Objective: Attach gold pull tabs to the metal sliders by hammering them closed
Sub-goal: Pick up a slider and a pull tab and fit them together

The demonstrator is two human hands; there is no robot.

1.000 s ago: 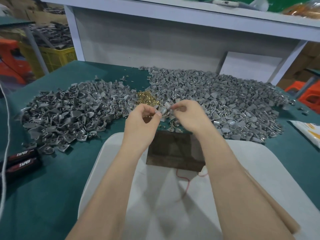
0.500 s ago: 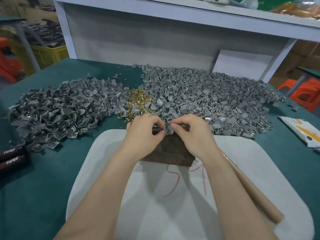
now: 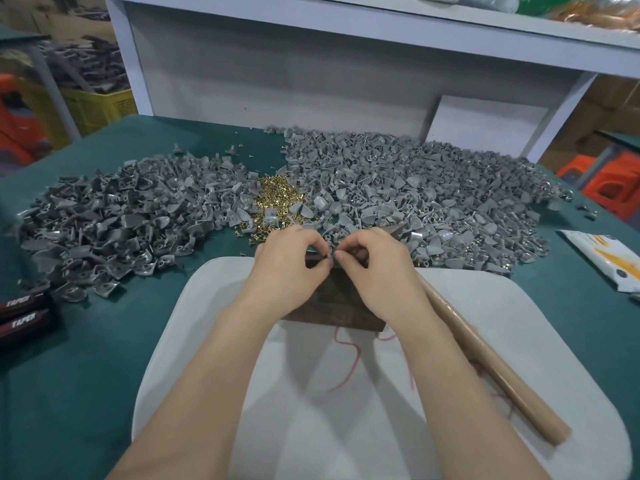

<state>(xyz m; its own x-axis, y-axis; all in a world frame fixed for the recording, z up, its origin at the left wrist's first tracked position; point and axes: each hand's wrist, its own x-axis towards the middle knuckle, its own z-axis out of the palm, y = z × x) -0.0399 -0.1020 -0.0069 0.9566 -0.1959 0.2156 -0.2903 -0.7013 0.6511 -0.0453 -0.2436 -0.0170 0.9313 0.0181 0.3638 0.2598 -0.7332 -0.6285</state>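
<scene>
Fingertips meet over the far edge of a dark brown wooden block (image 3: 332,303): left hand (image 3: 287,268) and right hand (image 3: 377,268). Both grips are narrow, thumb and forefinger curled in, pinching one small grey metal slider (image 3: 328,260) between them. The other fingers are loosely folded. Cannot tell if a gold tab is in the pinch, too small. The block sits on a smooth white rounded pad (image 3: 207,341) on the green felt surface (image 3: 86,358). A loose pile of shiny gold pull tabs (image 3: 277,199) lies just beyond the hands, between two wide heaps of matte grey sliders: left heap (image 3: 114,223), right heap (image 3: 433,188). A brown cylindrical wooden handle (image 3: 491,372) lies on the pad beside the right forearm. Thin red thread (image 3: 349,358) is on the pad near the block. Two black boxes marked TAPER (image 3: 24,313) are at the left edge.
</scene>
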